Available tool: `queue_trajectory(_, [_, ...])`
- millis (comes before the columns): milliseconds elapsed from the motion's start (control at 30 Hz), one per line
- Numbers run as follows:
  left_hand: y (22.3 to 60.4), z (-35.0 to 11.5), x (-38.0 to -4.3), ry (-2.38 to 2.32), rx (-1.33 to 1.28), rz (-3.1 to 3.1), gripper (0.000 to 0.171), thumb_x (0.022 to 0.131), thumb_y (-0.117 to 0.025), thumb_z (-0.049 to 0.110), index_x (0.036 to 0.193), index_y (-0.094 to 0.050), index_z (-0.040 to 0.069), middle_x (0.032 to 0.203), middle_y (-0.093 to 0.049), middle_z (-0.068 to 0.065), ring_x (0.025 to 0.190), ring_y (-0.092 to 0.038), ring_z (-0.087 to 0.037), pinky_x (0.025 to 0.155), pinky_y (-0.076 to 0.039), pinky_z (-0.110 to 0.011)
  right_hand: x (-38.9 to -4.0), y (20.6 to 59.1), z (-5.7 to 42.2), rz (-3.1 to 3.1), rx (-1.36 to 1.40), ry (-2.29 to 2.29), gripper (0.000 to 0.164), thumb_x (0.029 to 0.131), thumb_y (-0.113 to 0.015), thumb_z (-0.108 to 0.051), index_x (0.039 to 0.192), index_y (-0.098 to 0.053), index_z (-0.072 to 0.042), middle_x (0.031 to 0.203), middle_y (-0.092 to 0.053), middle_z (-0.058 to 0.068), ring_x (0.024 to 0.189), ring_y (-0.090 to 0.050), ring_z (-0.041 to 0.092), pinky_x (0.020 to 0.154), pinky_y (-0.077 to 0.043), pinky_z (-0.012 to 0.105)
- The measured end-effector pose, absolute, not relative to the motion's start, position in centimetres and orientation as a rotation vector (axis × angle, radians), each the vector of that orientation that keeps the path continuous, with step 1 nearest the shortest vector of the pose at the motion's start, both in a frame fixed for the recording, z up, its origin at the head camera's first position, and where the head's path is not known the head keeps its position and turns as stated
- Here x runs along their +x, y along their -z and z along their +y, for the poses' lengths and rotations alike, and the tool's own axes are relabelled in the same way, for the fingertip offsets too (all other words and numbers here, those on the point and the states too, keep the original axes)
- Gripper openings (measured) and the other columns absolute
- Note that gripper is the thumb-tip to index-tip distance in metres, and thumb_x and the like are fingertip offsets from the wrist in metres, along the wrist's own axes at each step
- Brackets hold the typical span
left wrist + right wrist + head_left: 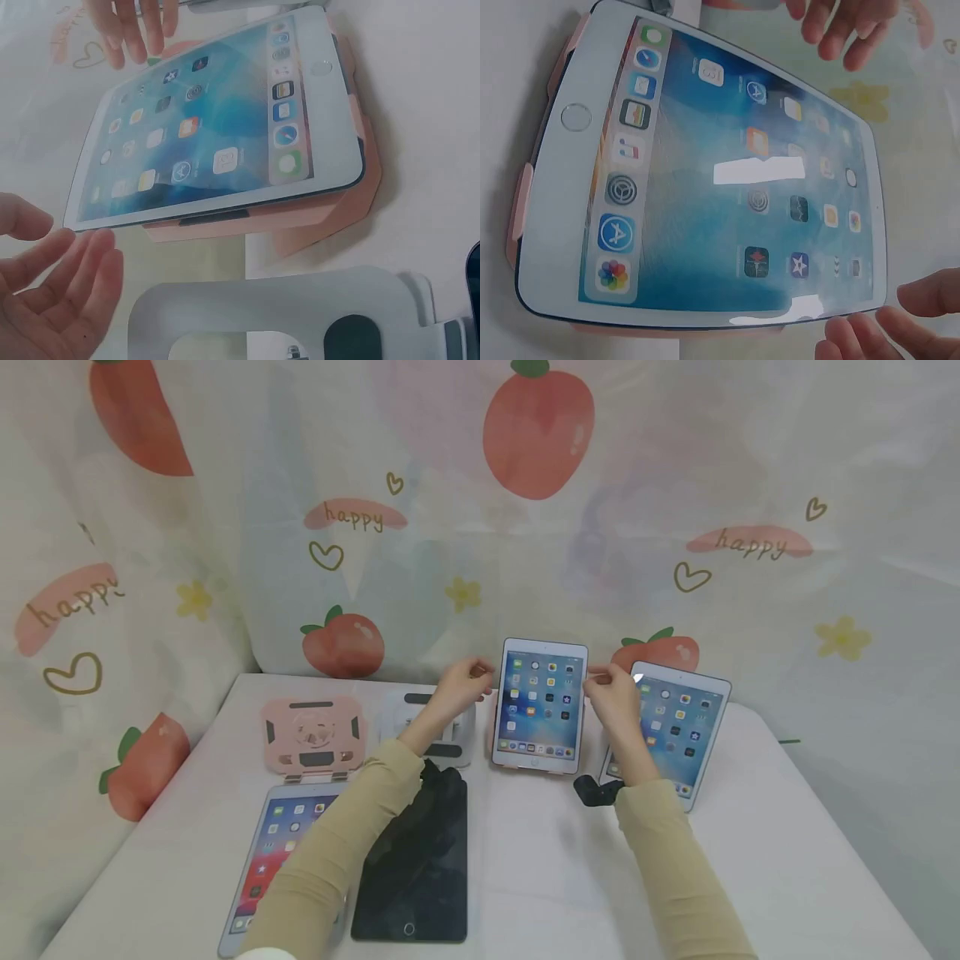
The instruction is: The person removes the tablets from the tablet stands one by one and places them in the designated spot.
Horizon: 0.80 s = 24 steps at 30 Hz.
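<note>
A white-framed tablet point(542, 706) with its screen lit stands tilted back on a pink folding stand point(330, 214) at the back of the table. My left hand point(467, 683) hovers beside the tablet's upper left edge, fingers loosely bent. On the other side, my right hand point(615, 692) is at the upper right edge, its thumb and fingers apart in the right wrist view. Neither hand grips the tablet; whether a fingertip grazes its edge, I cannot tell. Just behind my right hand leans a second lit white tablet point(686, 727), partly covered by the forearm.
At the left, a pink stand point(313, 727) and a grey-white stand point(455, 727) lie near the back edge. A lit tablet point(281, 835) and a dark-screened tablet point(412, 868) lie flat in front, partly under my left sleeve. A fruit-patterned cloth point(540, 568) hangs behind.
</note>
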<state>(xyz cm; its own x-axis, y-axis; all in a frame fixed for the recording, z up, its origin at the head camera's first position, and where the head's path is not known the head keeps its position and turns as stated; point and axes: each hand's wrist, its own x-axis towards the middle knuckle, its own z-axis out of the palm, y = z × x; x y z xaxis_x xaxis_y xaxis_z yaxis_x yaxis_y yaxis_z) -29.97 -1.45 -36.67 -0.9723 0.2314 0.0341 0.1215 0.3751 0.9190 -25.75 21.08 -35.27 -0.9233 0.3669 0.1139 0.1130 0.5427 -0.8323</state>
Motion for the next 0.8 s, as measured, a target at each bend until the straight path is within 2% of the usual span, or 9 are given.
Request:
queue_trajectory(100, [36.5, -1.1, -30.6, -1.671, 0.364, 2.567, 0.032, 0.094, -0.049, 0.014, 0.122, -0.058, 0.003, 0.109, -0.064, -0.014, 0.089, -0.063, -0.024, 0.073, -0.054, -0.027, -26.1, 35.1, 21.2, -2.54, -0.377, -1.263, 0.039, 0.093, -0.048, -0.013, 0.13, -0.055, -0.003, 0.117, -0.061, 0.019, 0.098, -0.06, 0.031, 0.073, -0.042, 0.026])
queue_trajectory(233, [36.8, -0.5, -31.7, -1.672, 0.392, 2.617, 0.032, 0.095, -0.05, 0.016, 0.123, -0.058, 0.004, 0.115, -0.063, -0.012, 0.096, -0.062, -0.024, 0.074, -0.052, -0.028, -26.4, 34.9, 21.3, -2.575, -0.329, -1.208, 0.042, 0.095, -0.047, -0.014, 0.136, -0.049, -0.004, 0.121, -0.059, 0.021, 0.1, -0.059, 0.034, 0.075, -0.047, 0.032])
queue_trajectory(367, [37.2, -0.1, -32.6, -1.722, 0.369, 2.607, 0.033, 0.094, -0.05, 0.013, 0.126, -0.056, 0.006, 0.118, -0.061, -0.012, 0.101, -0.06, -0.025, 0.077, -0.051, -0.03, -27.0, 35.1, 21.5, -2.608, -0.28, -1.162, 0.044, 0.098, -0.042, -0.012, 0.14, -0.043, -0.003, 0.127, -0.057, 0.024, 0.108, -0.058, 0.039, 0.083, -0.051, 0.043])
queue_trajectory(500, [37.3, 0.2, -33.0, -1.838, 0.32, 2.521, 0.035, 0.093, -0.05, 0.008, 0.128, -0.054, 0.007, 0.115, -0.059, -0.013, 0.097, -0.061, -0.022, 0.076, -0.054, -0.03, -27.6, 35.5, 21.6, -2.628, -0.249, -1.161, 0.044, 0.099, -0.038, -0.009, 0.142, -0.039, -0.003, 0.132, -0.055, 0.025, 0.118, -0.055, 0.042, 0.093, -0.049, 0.051])
queue_trajectory(600, [37.4, 0.4, -33.4, -1.892, 0.285, 2.445, 0.038, 0.091, -0.05, 0.002, 0.129, -0.053, 0.007, 0.116, -0.058, -0.016, 0.097, -0.061, -0.024, 0.077, -0.056, -0.032, -28.0, 35.8, 21.7, -2.63, -0.251, -1.177, 0.045, 0.099, -0.037, -0.008, 0.144, -0.038, -0.005, 0.132, -0.054, 0.025, 0.119, -0.053, 0.042, 0.095, -0.048, 0.051])
queue_trajectory(700, [37.6, 0.7, -33.9, -1.913, 0.259, 2.385, 0.042, 0.09, -0.052, -0.001, 0.131, -0.052, 0.007, 0.12, -0.058, -0.019, 0.099, -0.062, -0.026, 0.079, -0.057, -0.034, -28.3, 36.2, 21.8, -2.622, -0.263, -1.183, 0.046, 0.099, -0.036, -0.007, 0.146, -0.036, -0.007, 0.13, -0.055, 0.025, 0.115, -0.055, 0.04, 0.091, -0.049, 0.049])
queue_trajectory(800, [37.8, 0.9, -34.3, -1.914, 0.242, 2.359, 0.042, 0.09, -0.053, -0.001, 0.132, -0.052, 0.009, 0.119, -0.058, -0.018, 0.094, -0.061, -0.023, 0.078, -0.057, -0.032, -28.5, 36.6, 21.9, -2.598, -0.285, -1.212, 0.047, 0.099, -0.037, -0.007, 0.146, -0.037, -0.01, 0.128, -0.056, 0.023, 0.112, -0.057, 0.038, 0.088, -0.049, 0.046])
